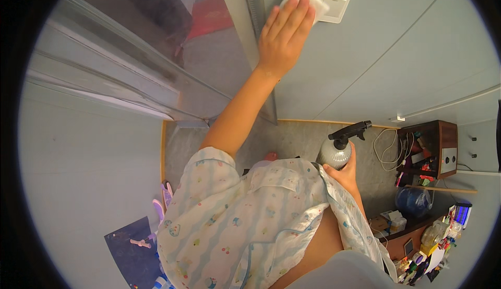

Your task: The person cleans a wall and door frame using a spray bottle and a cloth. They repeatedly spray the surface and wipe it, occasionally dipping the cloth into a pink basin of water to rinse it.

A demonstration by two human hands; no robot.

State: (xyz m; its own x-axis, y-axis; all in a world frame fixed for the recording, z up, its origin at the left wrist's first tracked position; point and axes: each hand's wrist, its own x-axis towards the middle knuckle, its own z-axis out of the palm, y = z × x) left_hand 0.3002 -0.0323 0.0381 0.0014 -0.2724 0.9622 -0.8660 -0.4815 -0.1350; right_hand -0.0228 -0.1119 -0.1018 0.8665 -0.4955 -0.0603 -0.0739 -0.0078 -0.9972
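My left hand (280,48) is stretched up against the wall, its fingers flat over a folded white cloth (319,7). The cloth covers the left part of a white wall switch (336,5) and looks slightly blurred. Lower down, at the right side of my body, my right hand (346,173) grips a clear ribbed spray bottle (334,154) with a black trigger head (348,132). The bottle stands upright, its nozzle pointing right. My thumb lies on its near side, and the other fingers are mostly hidden behind it.
A glossy door panel (211,50) is left of my arm. A dark wooden cabinet (446,148) with white cables (385,148) stands at right. Below it are a big blue water bottle (413,201) and a cluttered brown table (397,246). A dark board (137,253) is at lower left.
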